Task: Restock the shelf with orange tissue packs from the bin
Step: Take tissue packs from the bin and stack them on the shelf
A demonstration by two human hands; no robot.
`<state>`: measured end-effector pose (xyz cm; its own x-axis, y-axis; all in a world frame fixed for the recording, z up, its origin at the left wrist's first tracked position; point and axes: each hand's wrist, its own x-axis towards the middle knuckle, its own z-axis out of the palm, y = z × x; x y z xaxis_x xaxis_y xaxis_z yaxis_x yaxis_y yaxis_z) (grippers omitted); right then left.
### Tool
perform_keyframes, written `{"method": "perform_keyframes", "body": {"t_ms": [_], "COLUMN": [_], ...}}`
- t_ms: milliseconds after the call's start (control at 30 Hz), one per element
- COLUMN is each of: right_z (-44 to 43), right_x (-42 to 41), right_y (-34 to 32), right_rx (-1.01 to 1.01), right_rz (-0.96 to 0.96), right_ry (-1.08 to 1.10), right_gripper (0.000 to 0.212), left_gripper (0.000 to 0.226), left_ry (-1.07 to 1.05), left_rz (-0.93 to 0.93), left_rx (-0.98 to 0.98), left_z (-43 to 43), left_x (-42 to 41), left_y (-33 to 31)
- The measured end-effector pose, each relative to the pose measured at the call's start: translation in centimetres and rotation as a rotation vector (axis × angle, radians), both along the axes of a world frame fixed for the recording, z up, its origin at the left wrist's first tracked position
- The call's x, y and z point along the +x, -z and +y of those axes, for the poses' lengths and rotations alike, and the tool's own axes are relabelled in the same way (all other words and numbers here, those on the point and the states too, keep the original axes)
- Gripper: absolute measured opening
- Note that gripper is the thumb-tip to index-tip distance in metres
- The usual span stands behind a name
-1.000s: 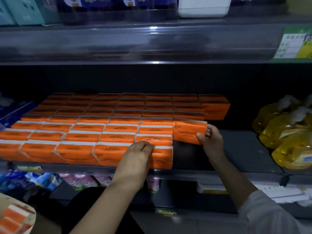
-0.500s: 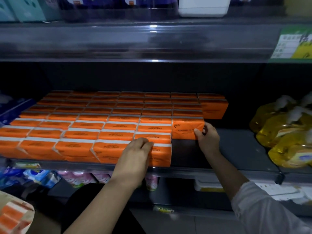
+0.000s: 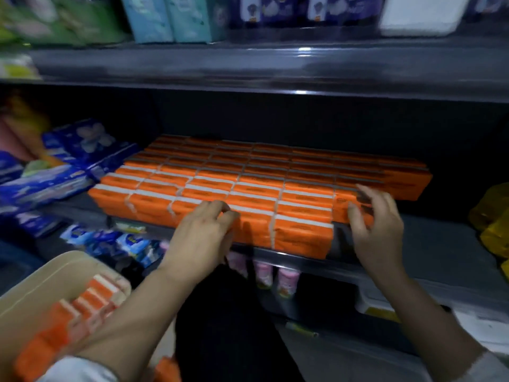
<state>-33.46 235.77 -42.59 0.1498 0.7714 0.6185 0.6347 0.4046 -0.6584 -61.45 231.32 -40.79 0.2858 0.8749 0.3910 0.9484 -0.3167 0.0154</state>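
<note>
Tissue packs, orange with white bands, lie in tight rows as one flat block on the dark shelf, reaching from its front lip back into the shadow. At the block's front edge, left of centre, the left hand rests with loosely bent fingers laid over the top of the front row; it grips nothing. At the block's right front corner the right hand hangs with fingers spread and slack, just in front of the end pack, which sits one row back from the front. Its fingertips look to be brushing that pack's face, though blur makes contact hard to call, and nothing is held. Below and left of the block, a beige bin carries more orange packs standing on edge. Left of the block lie blue packets; right of it, yellow bags. Under the block, pink bottles stand on a lower level. Above it, an upper shelf carries teal packs, blurred.
</note>
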Motion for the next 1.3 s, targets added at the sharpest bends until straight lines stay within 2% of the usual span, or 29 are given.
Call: {"method": "perform_keyframes", "body": {"t_ms": [100, 200, 333, 433, 767, 867, 1067, 1200, 1300], "right_z": [-1.6, -2.4, -4.0, -5.3, -6.3, -6.2, -6.1, -4.1, -2.4], "right_x": [-5.8, -11.8, -19.7, -25.3, -39.4, -43.8, -52.5, -57.0, -58.9], "right_y": [-1.8, -1.7, 0.1, 1.8, 6.5, 7.0, 9.1, 13.0, 17.0], "right_rx": [0.010, -0.101, -0.230, -0.280, -0.389, -0.411, -0.453, -0.510, -0.555], "right_rz": [-0.089, -0.249, -0.486, -0.597, -0.890, -0.837, -0.768, -0.891, -1.085], "right_ry": [-0.238, -0.448, -0.727, -0.865, -1.038, -1.078, -1.159, -1.072, -0.941], "right_gripper": [0.033, 0.036, 0.038, 0.044, 0.044, 0.043, 0.044, 0.044, 0.043], "left_gripper": [0.034, 0.035, 0.021, 0.029, 0.034, 0.032, 0.033, 0.034, 0.033], "left_ry": [-0.139, -0.290, -0.514, -0.662, -0.933, -1.007, -1.125, -1.148, -1.160], "left_rz": [0.046, 0.022, -0.006, -0.052, -0.339, -0.443, -0.543, -0.561, -0.580], "left_rx": [0.006, -0.016, -0.081, -0.156, -0.211, -0.125, -0.103, -0.077, -0.075], "left_z": [-3.0, -7.0, -13.1, -16.9, -22.4, -22.6, -22.6, -22.0, -21.0], "left_x": [-6.4, -12.4, -18.6, -22.0, -29.9, -32.1, -36.1, -38.3, -39.7], "left_y": [0.4, 1.4, 3.3, 5.2, 11.2, 11.6, 12.4, 12.8, 13.2]}}
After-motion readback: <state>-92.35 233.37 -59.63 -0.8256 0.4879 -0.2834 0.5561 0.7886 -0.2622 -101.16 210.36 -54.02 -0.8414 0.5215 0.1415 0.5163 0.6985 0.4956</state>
